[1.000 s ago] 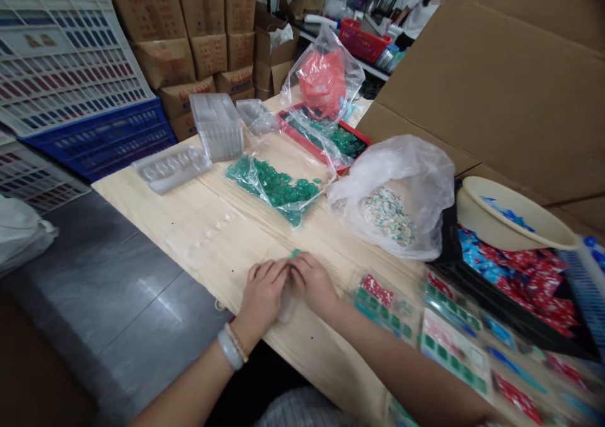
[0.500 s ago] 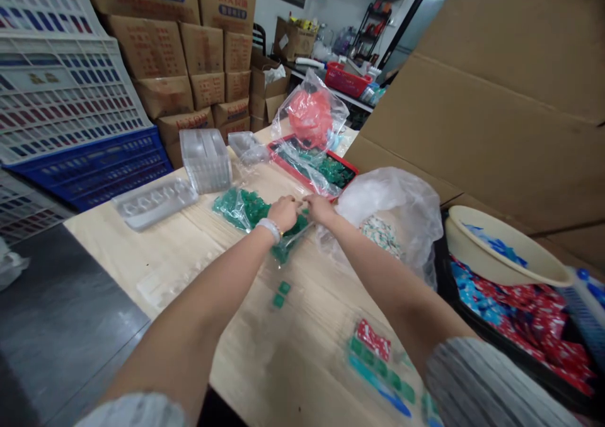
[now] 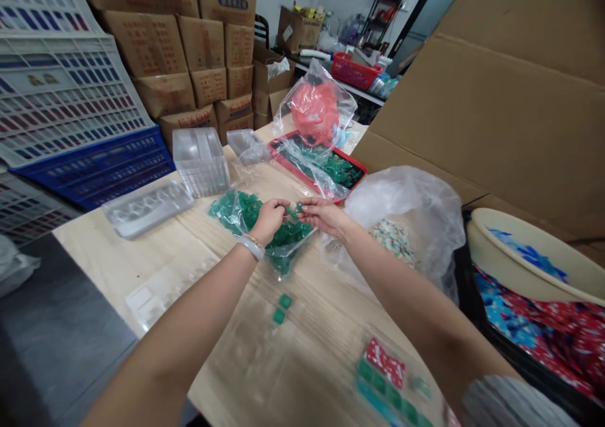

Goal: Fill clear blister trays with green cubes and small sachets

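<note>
My left hand [image 3: 269, 220] lies on top of a clear plastic bag of green square pieces [image 3: 283, 247], its fingers closed on the bag. My right hand [image 3: 322, 216] reaches in from the right, its fingertips close to a small green piece [image 3: 293, 209] at the bag's upper edge. I cannot tell whether those fingers hold it. Two loose green pieces [image 3: 282, 308] lie on the wooden table [image 3: 326, 326] below the bag, apart from both hands.
Clear blister trays [image 3: 147, 209] and a stack of them [image 3: 201, 162] stand left of the bag. Behind it is a red tray [image 3: 317, 165]. A white bag of printed pieces [image 3: 406, 225] and a beige basin [image 3: 524, 257] sit to the right.
Both hands have moved from the table's near edge up to the bag of green pieces. Two loose green pieces now lie on the table. The view has shifted slightly.
</note>
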### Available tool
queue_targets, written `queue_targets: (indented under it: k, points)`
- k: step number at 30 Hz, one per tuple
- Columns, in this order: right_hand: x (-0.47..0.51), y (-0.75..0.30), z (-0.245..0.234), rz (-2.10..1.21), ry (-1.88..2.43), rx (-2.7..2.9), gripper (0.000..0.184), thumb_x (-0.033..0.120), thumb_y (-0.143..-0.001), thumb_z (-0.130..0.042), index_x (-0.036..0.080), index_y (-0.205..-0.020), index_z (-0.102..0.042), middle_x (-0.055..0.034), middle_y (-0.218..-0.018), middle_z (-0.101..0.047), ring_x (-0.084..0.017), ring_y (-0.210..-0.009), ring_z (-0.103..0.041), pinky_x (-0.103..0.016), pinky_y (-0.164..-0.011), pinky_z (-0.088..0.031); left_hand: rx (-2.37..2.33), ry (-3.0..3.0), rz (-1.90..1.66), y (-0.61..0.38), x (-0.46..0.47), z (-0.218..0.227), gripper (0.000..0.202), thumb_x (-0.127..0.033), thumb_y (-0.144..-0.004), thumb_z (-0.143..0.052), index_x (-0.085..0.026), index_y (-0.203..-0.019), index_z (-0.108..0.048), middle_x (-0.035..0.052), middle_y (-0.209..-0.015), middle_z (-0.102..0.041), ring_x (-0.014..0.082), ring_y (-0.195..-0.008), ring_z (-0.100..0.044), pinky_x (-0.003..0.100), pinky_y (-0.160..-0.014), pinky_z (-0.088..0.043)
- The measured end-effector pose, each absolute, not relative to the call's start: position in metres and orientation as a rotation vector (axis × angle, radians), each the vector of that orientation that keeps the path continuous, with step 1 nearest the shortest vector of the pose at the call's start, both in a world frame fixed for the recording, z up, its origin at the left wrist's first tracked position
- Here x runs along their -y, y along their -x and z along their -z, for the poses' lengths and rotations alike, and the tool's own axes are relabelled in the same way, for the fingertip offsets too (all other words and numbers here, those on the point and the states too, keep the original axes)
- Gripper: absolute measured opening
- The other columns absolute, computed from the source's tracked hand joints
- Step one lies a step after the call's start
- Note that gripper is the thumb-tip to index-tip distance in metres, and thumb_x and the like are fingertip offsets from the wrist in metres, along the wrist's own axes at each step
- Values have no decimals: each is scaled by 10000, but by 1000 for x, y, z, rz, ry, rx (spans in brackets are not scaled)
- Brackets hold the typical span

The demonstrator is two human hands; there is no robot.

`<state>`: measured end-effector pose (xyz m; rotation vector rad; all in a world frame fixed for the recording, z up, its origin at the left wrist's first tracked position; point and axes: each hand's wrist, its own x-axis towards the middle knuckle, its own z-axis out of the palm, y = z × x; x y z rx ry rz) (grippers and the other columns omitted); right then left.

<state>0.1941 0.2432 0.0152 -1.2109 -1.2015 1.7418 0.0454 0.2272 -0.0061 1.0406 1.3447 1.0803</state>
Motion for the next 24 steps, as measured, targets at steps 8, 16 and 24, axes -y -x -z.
queue_targets:
  k: [8,16,24]
  points:
    - [-224,-187,-22,-1873,1108,1016,131,80,-678,-585,153,-779,-542,27,-637,-590,-83,-581,-580,-228,-608,-487,-1261,-1300,-1135,-38,-210,-4,251,-109,-645,-471,-111,-818,-653,64,-868,-655,181,-855,-562,302,-817,-404]
    - [-204,-171,-39,-1560,1243,1322,284,242,-542,-718,150,-703,-502,76,-517,-512,-52,-430,-483,-176,-430,-378,-953,-779,-1001,-32,-180,-24,67,-178,-661,-601,-113,-655,-588,-9,-586,-572,86,-575,-521,206,-592,-381]
    - [-169,-162,-56,-1864,927,1234,283,271,-576,-707,166,-642,-453,91,-475,-446,-33,-401,-375,-167,-416,-279,-472,-471,-761,-13,-150,-29,112,-196,-692,-613,-121,-770,-584,23,-673,-572,106,-641,-539,225,-608,-419]
